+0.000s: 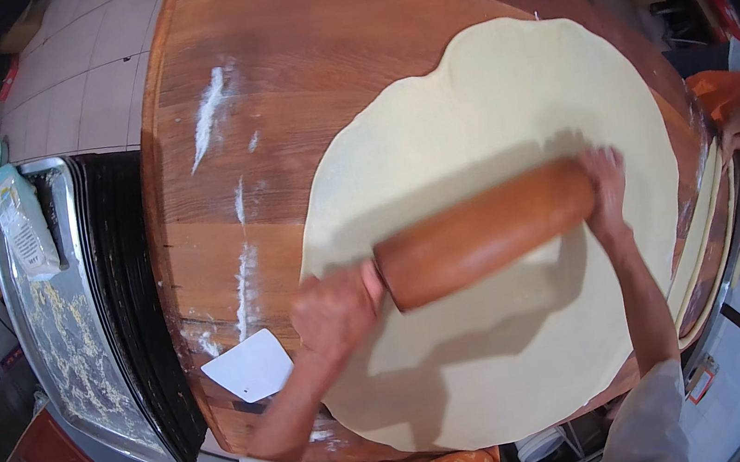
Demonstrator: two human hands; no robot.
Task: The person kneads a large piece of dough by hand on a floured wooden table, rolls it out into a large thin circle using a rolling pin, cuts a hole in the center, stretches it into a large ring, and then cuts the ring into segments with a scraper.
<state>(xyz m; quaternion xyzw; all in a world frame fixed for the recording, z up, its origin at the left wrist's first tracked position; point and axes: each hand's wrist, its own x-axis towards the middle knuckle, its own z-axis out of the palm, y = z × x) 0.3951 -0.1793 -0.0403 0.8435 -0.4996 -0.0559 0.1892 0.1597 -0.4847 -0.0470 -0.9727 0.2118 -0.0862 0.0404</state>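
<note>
On the brown wooden surface [265,105], a broad, pale cream sheet of dough [510,371] lies beneath a thick, brown wooden rolling pin [487,232]. The person's left hand [336,313] is curled around its left end; the right hand [606,189], blurred, grasps its right end.

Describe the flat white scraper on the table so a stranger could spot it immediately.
Start at the big brown wooden table and go to its near-left part, left of the large pale dough sheet. Left of the left hand lies the flat white scraper. Unlike the loose white powder streaks beyond it, it is a solid four-sided piece with crisp edges.
</note>
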